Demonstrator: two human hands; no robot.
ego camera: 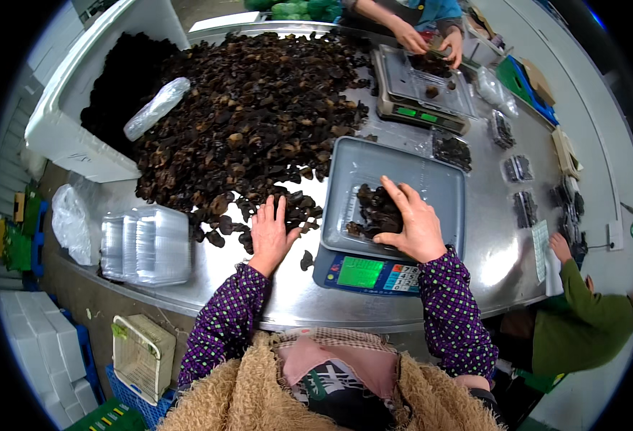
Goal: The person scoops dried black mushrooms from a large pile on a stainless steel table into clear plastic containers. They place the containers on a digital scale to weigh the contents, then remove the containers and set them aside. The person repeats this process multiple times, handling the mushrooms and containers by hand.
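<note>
My left hand [270, 234] lies at the near edge of a large heap of dark wood ear mushrooms [252, 102], its fingertips touching some pieces, thumb spread. To the right, my right hand [414, 225] is over a clear plastic container [353, 209] with a clump of wood ear mushrooms [377, 210] in it. Thumb and fingers are apart, against the clump's right side; the palm hides part of the container. Beneath it is the grey tray [440, 186] of a digital scale [330, 272] with a lit green display.
A foam box [52, 121] of mushrooms tips onto the steel table [295, 301]. Stacked clear containers [160, 245] stand left. Across the table, a person's hands [429, 43] work above a second scale [421, 118]. Filled packs [518, 168] lie right, near another person in green [580, 323].
</note>
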